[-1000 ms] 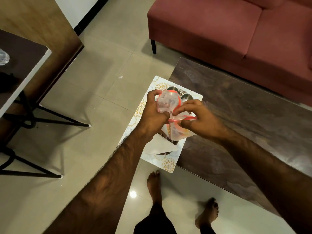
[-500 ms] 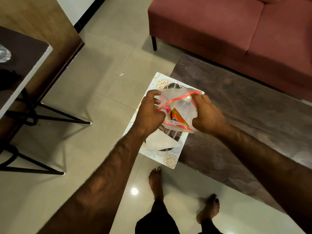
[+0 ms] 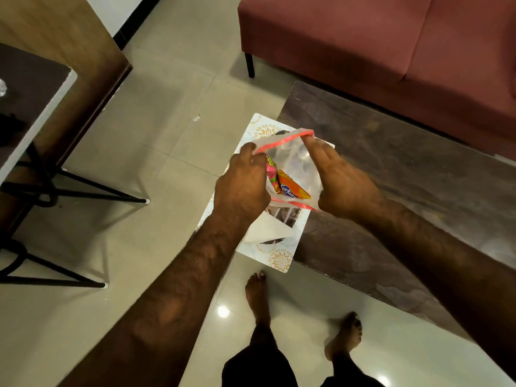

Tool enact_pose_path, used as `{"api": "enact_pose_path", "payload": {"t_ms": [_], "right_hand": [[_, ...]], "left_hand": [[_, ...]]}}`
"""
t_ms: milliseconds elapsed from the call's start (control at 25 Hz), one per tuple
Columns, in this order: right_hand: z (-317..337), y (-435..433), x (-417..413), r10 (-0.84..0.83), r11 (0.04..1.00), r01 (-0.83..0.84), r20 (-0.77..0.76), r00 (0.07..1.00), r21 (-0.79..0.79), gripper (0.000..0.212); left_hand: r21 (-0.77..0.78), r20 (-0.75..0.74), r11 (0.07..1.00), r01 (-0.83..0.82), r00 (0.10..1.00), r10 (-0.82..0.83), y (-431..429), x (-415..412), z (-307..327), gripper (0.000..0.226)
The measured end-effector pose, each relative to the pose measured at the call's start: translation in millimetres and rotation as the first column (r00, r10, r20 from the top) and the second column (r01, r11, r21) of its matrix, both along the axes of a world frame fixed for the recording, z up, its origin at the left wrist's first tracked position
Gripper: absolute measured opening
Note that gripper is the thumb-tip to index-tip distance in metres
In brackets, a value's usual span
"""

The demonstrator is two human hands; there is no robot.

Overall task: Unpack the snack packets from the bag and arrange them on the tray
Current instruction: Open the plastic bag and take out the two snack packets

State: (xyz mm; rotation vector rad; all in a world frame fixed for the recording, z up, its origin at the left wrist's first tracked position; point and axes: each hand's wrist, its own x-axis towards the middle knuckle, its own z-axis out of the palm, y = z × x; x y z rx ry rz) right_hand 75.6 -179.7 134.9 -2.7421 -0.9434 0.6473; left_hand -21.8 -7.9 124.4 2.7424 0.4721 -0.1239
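Note:
I hold a clear plastic zip bag with a red seal strip above the tray. My left hand grips its left edge and my right hand grips its right edge, so the mouth gapes wide. Inside it I see an orange snack packet and a pink and green packet. The white tray with gold floral corners lies below, at the left end of the dark table, mostly hidden by my hands. A white paper lies on it.
A maroon sofa stands behind the table. A dark side table with black metal legs is at the left. My bare feet stand on the pale tiled floor near the table's front edge.
The bag's mouth was pinched together a second ago; my hands have pulled its edges apart, and the packets inside now show.

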Motion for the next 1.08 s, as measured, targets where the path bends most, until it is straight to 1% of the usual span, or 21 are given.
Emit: {"api": "enact_pose_path", "payload": {"t_ms": [80, 200, 280, 360, 440, 480, 520, 560, 600, 640, 720, 800, 1000, 1080], "right_hand": [[-0.6, -2.3, -0.1, 0.05, 0.998, -0.049, 0.012, 0.999, -0.034, 0.134], [6.5, -8.8, 2.3, 0.029, 0.998, -0.028, 0.027, 0.999, -0.054, 0.13], [12.2, -14.3, 3.7, -0.024, 0.998, 0.031, 0.134, 0.991, -0.052, 0.113], [18.1, -15.7, 2.3, -0.064, 0.998, 0.07, 0.286, 0.956, -0.009, 0.089], [26.1, -9.2, -3.7, -0.038, 0.996, 0.004, 0.369, 0.929, 0.092, 0.066], [30.4, -2.7, -7.7, 0.008, 0.988, -0.066, 0.372, 0.928, 0.142, 0.056], [32.9, 6.0, -12.6, 0.079, 0.975, -0.146, 0.352, 0.933, 0.169, 0.049], [32.6, 16.1, -17.7, 0.157, 0.963, -0.215, 0.306, 0.939, 0.163, 0.044], [29.1, 26.5, -22.1, 0.212, 0.96, -0.247, 0.232, 0.949, 0.131, 0.04], [21.7, 37.3, -24.4, 0.224, 0.968, -0.237, 0.147, 0.963, 0.081, 0.037], [-1.8, 54.5, -21.7, 0.142, 0.986, -0.141, 0.005, 0.99, -0.086, 0.033], [-29.7, 66.0, -13.9, 0.038, 0.971, -0.05, -0.058, 0.998, -0.233, 0.034], [-90.0, 75.4, -0.9, -0.131, 0.933, 0.1, -0.066, 0.989, -0.345, 0.055], [-107.1, 75.9, -0.2, -0.185, 0.917, 0.155, -0.048, 0.982, -0.368, 0.058]], "left_hand": [[0.024, -0.05, 0.996, -0.088, 0.995, 0.089, 5.5, 2.3, -0.3, 0.069], [-0.014, -0.124, 0.995, -0.1, 0.987, 0.097, 9.8, 2.6, 4.5, 0.085], [-0.082, -0.148, 0.993, -0.084, 0.986, 0.071, 11.7, 4.0, 7.7, 0.091], [-0.189, -0.136, 0.981, -0.044, 0.991, 0.019, 8.6, 6.3, 11.0, 0.098], [-0.277, -0.132, 0.96, -0.042, 0.991, 0.006, 2.9, 11.2, 12.9, 0.103], [-0.302, -0.132, 0.952, -0.05, 0.991, 0.01, 0.8, 14.3, 13.1, 0.104], [-0.311, -0.13, 0.949, -0.052, 0.991, 0.012, -0.5, 16.9, 13.1, 0.104], [-0.311, -0.127, 0.949, -0.046, 0.992, 0.006, -1.0, 19.0, 12.8, 0.103], [-0.309, -0.125, 0.95, -0.038, 0.992, -0.001, -1.3, 20.4, 12.3, 0.102], [-0.311, -0.126, 0.95, -0.037, 0.992, -0.003, -1.0, 21.1, 11.9, 0.101], [-0.323, -0.136, 0.945, -0.051, 0.991, 0.007, -1.1, 19.0, 11.4, 0.1], [-0.335, -0.131, 0.941, -0.048, 0.991, 0.003, 0.2, 15.7, 10.1, 0.101], [-0.402, -0.08, 0.915, -0.026, 0.997, -0.006, 3.4, 5.3, 6.4, 0.104], [-0.43, -0.073, 0.902, -0.028, 0.997, -0.004, 5.6, 2.0, 5.1, 0.103]]}}
